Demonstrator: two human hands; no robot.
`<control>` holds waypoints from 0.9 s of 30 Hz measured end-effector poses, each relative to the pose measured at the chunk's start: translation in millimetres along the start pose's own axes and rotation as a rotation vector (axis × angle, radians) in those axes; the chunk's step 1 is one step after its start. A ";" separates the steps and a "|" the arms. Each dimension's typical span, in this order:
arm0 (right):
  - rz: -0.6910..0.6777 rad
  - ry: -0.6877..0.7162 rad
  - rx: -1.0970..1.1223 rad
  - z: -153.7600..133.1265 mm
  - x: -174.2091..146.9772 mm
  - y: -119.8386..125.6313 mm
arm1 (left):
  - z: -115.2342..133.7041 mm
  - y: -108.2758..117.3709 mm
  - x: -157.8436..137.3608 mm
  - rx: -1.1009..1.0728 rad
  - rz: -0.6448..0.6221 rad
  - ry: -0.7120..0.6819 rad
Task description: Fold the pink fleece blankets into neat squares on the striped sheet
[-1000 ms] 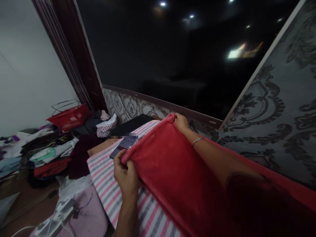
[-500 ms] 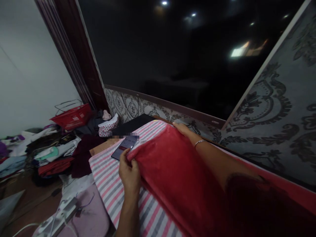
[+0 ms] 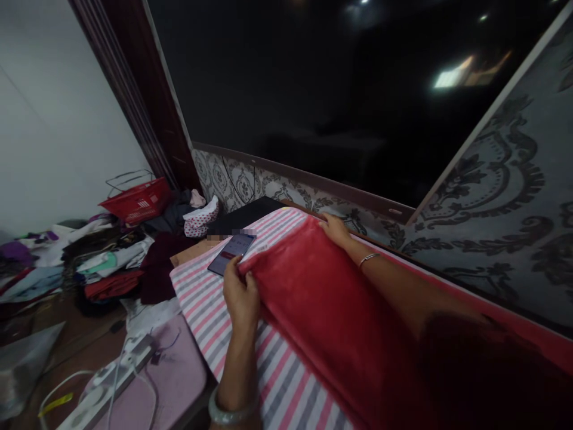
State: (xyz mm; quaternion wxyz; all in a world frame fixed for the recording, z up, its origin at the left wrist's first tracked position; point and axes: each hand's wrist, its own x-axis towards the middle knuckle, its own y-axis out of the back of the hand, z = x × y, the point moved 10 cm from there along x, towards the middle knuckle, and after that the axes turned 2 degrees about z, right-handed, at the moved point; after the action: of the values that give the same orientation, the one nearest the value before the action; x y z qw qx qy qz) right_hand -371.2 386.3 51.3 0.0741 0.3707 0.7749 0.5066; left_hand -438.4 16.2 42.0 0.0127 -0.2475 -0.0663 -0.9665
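A folded red plush cloth (image 3: 322, 286) lies across a pink, grey and white striped cloth (image 3: 215, 304). At the red cloth's near left corner, my left hand (image 3: 240, 295) is closed, with the edge pinched between thumb and fingers. My right hand (image 3: 336, 230) is at its far corner, fingers bent over the edge; part of the grip is hidden. Just beyond my left fingertips a phone (image 3: 231, 253) with a lit screen rests on the striped cloth.
A large dark TV screen (image 3: 313, 107) hangs on the patterned wall behind. To the left are a red basket (image 3: 138, 200) and heaps of clothes (image 3: 111, 263). A white power strip (image 3: 111, 379) with cables sits on a pink stool (image 3: 179, 370). A black flat object (image 3: 250, 218) lies behind the striped cloth.
The view has shifted slightly, bringing my left wrist's bangle into sight. Both hands stay at the red cloth's corners, and its surface looks a little flatter.
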 end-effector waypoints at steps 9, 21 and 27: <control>-0.223 0.468 -0.144 -71.7 -158.3 -4.8 | 1.5 -0.7 3.7 0.131 0.002 0.008; -0.088 0.708 -0.176 -101.9 -384.4 51.0 | -0.6 -10.1 13.9 0.107 -0.011 -0.030; -0.016 0.557 -0.344 -69.5 -409.9 51.5 | -2.6 -9.4 20.0 0.100 -0.023 0.031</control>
State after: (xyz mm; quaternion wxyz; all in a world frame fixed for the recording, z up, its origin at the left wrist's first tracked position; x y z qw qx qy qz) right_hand -86.8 80.3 20.7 -0.0752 0.1937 0.6714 0.7114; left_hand -457.7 25.3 48.2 0.0150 -0.2306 -0.1170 -0.9659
